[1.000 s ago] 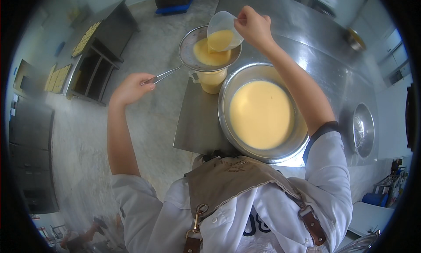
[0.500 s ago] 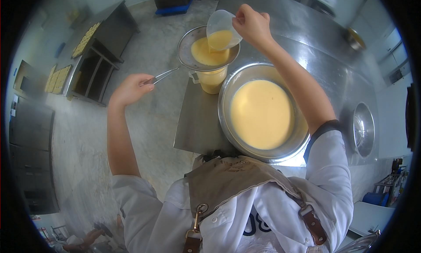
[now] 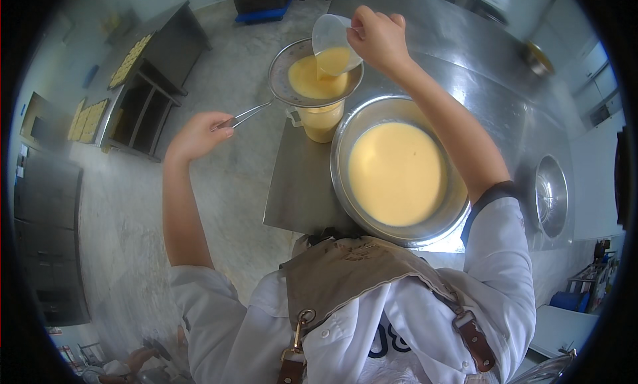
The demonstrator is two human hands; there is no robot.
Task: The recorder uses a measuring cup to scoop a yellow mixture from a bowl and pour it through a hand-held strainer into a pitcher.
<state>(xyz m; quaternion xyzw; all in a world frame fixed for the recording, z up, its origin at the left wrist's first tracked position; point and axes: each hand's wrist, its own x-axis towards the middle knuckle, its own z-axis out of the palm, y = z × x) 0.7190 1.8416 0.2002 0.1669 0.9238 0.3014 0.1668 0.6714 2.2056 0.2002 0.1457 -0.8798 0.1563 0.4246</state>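
My left hand (image 3: 198, 135) is closed round the handle of a round metal strainer (image 3: 280, 89), which rests across the top of a clear plastic jug (image 3: 324, 123). Yellow liquid pools in the strainer and shows inside the jug. Above the strainer, my right hand (image 3: 380, 39) grips a translucent plastic measuring cup (image 3: 328, 30) by its handle side. The cup is tilted, and yellow liquid runs from it into the strainer. Close by on the right, under my right forearm, a large steel bowl (image 3: 343, 196) holds more of the smooth yellow liquid.
The jug and bowl stand on a steel table (image 3: 299, 184), near its left edge. An empty-looking metal bowl (image 3: 550, 196) sits at the far right. Across the floor, a steel counter (image 3: 166, 48) carries trays of pale pieces (image 3: 130, 59). Another person (image 3: 129, 367) shows at lower left.
My right hand and the measuring cup have shifted slightly left, and the cup is tipped a little more. Less liquid shows in it. My left hand has stayed put.
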